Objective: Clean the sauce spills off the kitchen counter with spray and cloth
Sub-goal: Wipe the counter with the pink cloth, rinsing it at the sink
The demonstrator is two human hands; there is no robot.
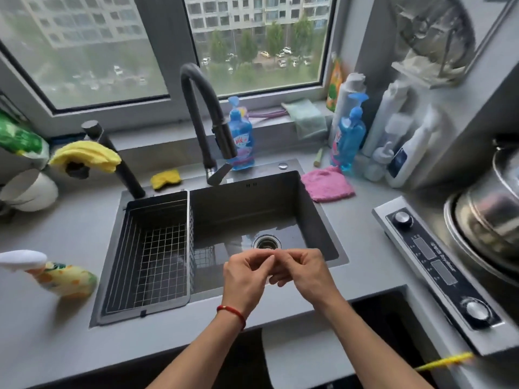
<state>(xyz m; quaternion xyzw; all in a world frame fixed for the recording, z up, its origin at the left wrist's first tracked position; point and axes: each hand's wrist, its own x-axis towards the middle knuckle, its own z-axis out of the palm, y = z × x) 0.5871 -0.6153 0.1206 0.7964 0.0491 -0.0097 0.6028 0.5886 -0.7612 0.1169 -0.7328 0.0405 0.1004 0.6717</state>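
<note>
Over the front of the dark sink (317,214), my left hand (247,279) and my right hand (304,272) meet with their fingertips touching and fingers curled; neither holds anything that I can see. A yellow spray bottle (64,279) with a white trigger head lies on the grey counter (50,234) at the left. To the right of the sink, on the counter, is a pink cloth (328,185). A yellow cloth (87,157) hangs over a black tap lever at the back left. No sauce spill is visible on the counter.
A black curved faucet (202,119) arches over the sink, and a wire basket (157,254) fills its left half. Blue detergent bottles (241,136) and white bottles (404,153) stand at the back right. A stove with knobs (438,265) and a steel pot (494,214) are at the right.
</note>
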